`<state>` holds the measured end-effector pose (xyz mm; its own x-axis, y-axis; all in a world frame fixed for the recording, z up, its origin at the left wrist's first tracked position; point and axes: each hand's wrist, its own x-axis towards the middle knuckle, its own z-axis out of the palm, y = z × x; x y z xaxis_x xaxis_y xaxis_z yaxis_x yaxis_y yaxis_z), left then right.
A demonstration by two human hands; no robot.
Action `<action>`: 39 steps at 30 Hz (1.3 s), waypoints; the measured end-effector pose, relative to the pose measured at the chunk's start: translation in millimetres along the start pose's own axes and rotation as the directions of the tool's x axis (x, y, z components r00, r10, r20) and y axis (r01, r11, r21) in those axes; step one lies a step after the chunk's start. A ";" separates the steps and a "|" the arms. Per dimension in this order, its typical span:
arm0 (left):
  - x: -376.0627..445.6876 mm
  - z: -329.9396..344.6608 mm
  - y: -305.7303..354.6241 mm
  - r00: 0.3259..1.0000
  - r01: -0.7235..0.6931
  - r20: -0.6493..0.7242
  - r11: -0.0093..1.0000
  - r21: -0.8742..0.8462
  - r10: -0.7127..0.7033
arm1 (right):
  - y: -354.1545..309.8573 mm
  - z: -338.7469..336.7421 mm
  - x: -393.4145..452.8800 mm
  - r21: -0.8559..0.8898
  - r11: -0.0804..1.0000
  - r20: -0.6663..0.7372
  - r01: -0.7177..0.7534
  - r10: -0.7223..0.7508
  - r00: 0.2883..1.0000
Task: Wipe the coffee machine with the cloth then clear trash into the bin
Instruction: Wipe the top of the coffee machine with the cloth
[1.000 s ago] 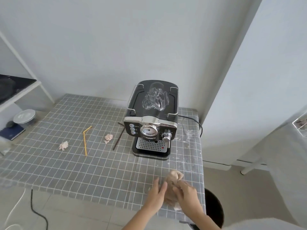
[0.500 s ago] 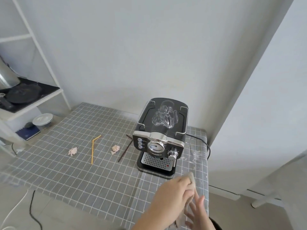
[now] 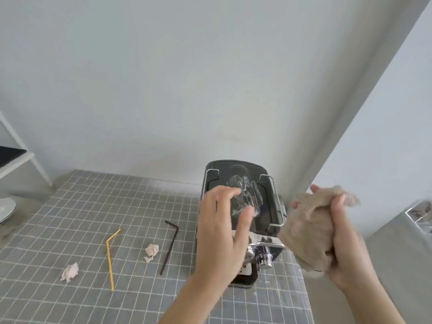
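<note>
The black and chrome coffee machine (image 3: 236,166) stands at the table's back right. A wad of crumpled clear plastic (image 3: 245,192) lies on its top tray. My left hand (image 3: 222,228) reaches over the machine, thumb and fingers closed around that plastic. My right hand (image 3: 348,239) is raised to the right of the machine and grips a bunched beige cloth (image 3: 308,228), which hangs in front of the machine's right corner. The bin is out of view.
On the grey checked tablecloth (image 3: 70,206) left of the machine lie a dark bent straw (image 3: 169,246), a yellow bent straw (image 3: 109,256) and two crumpled paper balls (image 3: 151,251) (image 3: 69,272). A white shelf frame (image 3: 16,155) and a plate (image 3: 4,206) sit far left.
Both hands rose from the table's front edge. My right hand lifted the cloth up beside the machine, and my left hand reached onto the machine's top and closed on the plastic.
</note>
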<state>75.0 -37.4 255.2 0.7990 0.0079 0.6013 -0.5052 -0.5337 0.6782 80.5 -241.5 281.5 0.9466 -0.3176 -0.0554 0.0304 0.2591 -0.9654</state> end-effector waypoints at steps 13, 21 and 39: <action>32.3 39.2 -103.9 0.879 0.465 0.135 0.885 -0.027 -0.457 | 79.3 115.0 106.8 -0.945 0.029 0.327 0.326 0.109 0.939; 33.4 41.4 -103.6 0.868 0.492 0.093 0.870 -0.030 -0.487 | 87.4 109.7 96.5 -0.855 -0.026 0.516 0.518 0.062 0.854; 32.8 39.2 -102.2 0.849 0.515 0.145 0.857 -0.012 -0.508 | 16.6 80.7 62.2 -0.791 0.555 0.110 0.259 -0.288 0.951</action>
<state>165.6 -15.8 189.1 0.9824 0.1549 0.1045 -0.0256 -0.4429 0.8962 165.7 -183.3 282.6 0.9268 -0.2770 0.2536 0.0084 -0.6599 -0.7513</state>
